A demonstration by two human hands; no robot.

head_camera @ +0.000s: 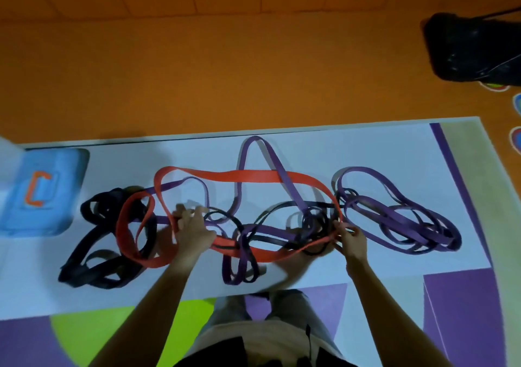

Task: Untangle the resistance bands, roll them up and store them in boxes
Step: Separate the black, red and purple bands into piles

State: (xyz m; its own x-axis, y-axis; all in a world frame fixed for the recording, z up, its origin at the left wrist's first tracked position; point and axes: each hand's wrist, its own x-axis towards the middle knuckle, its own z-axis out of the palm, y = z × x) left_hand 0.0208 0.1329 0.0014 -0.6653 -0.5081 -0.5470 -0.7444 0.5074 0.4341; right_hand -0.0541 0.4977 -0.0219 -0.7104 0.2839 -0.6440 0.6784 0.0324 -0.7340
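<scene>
A tangle of resistance bands lies across the white mat (366,146). A wide red band (248,177) loops through the middle. Purple bands (400,220) pile up at the right and one arches up at the centre. Thick black bands (93,256) bunch at the left. My left hand (191,228) grips the red band left of centre, fingers curled round it. My right hand (351,239) pinches the red band's right end, where it crosses purple and black strands.
A blue box (42,191) with an orange letter stands at the mat's left end. A black bag (473,48) sits on the orange floor at the far right. Purple and green floor tiles lie near my legs (267,327).
</scene>
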